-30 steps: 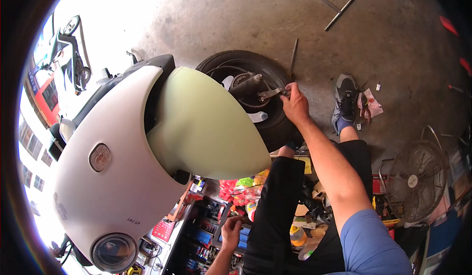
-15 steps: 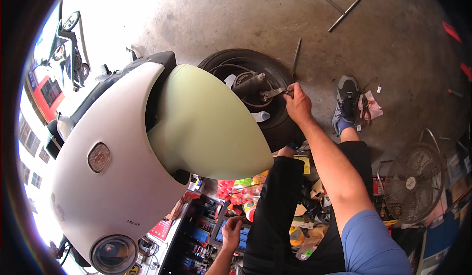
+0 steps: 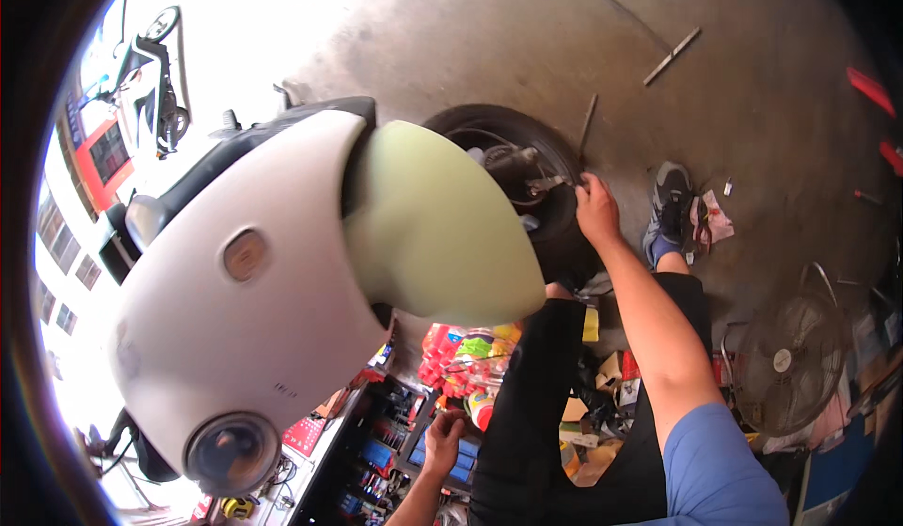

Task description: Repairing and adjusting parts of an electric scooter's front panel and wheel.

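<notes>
My right hand (image 3: 599, 210) is beside the tyre (image 3: 564, 230) of a scooter wheel, thumb and fingers pinched together. Close to its fingertips is a metal lever arm (image 3: 546, 185) at the wheel hub. Whatever the fingers grip is too small and blurred to name. A pale green fender (image 3: 442, 230) covers part of the wheel and joins a whitish scooter body panel (image 3: 273, 328) with a round headlamp (image 3: 232, 454). My left hand (image 3: 442, 443) hangs low, away from the wheel, with curled fingers; I cannot see whether something is in them.
A T-handle tool (image 3: 673, 55) and a thin metal rod (image 3: 589, 123) lie on the concrete floor. Pliers (image 3: 702, 225) rest on a pink paper by my shoe (image 3: 670, 201). A fan (image 3: 790, 361) stands right. Behind my legs are a tool cabinet (image 3: 376, 432) and colourful packages (image 3: 470, 352).
My right hand has shifted slightly right, its fingertips now farther from the lever arm. The scooter body appears higher and further right in view. My left hand has barely moved.
</notes>
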Demonstrator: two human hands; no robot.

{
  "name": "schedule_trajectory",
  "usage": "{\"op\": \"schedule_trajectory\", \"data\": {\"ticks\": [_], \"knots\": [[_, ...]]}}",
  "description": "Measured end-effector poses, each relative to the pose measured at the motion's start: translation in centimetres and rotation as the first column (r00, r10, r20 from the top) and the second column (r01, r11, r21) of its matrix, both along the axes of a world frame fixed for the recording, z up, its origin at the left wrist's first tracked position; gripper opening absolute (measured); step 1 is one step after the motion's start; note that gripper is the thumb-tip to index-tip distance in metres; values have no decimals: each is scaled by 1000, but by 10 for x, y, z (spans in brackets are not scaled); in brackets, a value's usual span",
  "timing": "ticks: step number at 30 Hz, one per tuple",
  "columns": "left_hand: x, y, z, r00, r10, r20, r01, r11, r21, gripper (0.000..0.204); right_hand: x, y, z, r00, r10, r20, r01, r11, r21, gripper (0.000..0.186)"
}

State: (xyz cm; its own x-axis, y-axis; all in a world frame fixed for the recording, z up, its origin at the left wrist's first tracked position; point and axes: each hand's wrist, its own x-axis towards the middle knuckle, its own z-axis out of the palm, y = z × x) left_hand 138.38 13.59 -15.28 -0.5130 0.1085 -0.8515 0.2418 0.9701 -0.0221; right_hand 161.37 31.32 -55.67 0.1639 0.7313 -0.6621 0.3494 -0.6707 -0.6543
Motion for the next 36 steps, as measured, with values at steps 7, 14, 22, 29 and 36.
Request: {"op": "schedule_trajectory", "data": {"ticks": [7, 14, 22, 29, 36], "knots": [[-62, -22, 84, 991, -35, -127, 57, 982, 179, 27, 37, -16, 110, 978, 167, 129, -169, 986, 7, 29], [-201, -56, 212, 744, -19, -667, 400, 814, 422, 31, 83, -80, 187, 952, 264, 158, -278, 957, 77, 26], [-408, 40, 315, 353, -219, -909, 753, 643, 138, 92, 62, -115, 267, 924, 352, 149, -360, 933, 29, 24], [-475, 113, 326, 475, -469, -745, 801, 581, 144, 116, 37, -119, 324, 964, 262, 40, -258, 962, -90, 24], [-482, 118, 333, 449, -521, -726, 857, 481, 185, 114, 26, -112, 344, 959, 275, 69, -263, 953, -150, 13]]}}
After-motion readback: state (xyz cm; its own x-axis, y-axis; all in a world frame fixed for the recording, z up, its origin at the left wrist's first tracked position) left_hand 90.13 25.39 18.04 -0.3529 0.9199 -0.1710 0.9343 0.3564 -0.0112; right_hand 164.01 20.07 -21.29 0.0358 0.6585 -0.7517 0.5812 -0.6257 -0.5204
